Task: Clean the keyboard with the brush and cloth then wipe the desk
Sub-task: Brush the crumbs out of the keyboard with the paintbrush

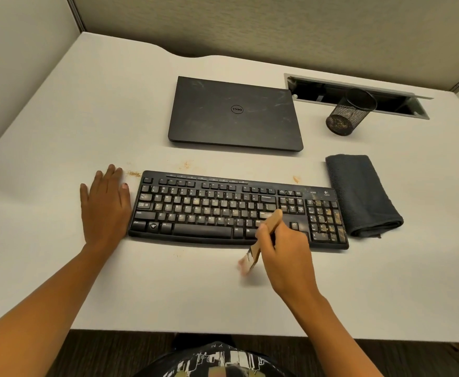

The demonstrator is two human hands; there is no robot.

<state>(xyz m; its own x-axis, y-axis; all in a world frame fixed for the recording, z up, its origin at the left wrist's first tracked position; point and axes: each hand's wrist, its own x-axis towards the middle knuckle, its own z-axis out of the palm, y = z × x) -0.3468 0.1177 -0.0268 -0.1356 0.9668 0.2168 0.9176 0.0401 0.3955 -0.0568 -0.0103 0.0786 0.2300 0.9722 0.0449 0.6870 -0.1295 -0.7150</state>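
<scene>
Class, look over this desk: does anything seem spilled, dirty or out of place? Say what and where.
Yes: tan grit speckles the keyboard, thickest on its number pad. Small tan patches lie on the desk behind the keyboard. The closed laptop is smeared with dust.

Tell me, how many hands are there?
2. The left hand lies flat on the desk left of the keyboard; the right hand grips the brush at its front edge.

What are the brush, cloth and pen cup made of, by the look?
Brush: pale matt handle, likely bare wood; bristles too blurred to tell. Cloth: dark grey towelling, fuzzy nap, soft folds. Pen cup: black see-through mesh, probably painted metal.
</scene>
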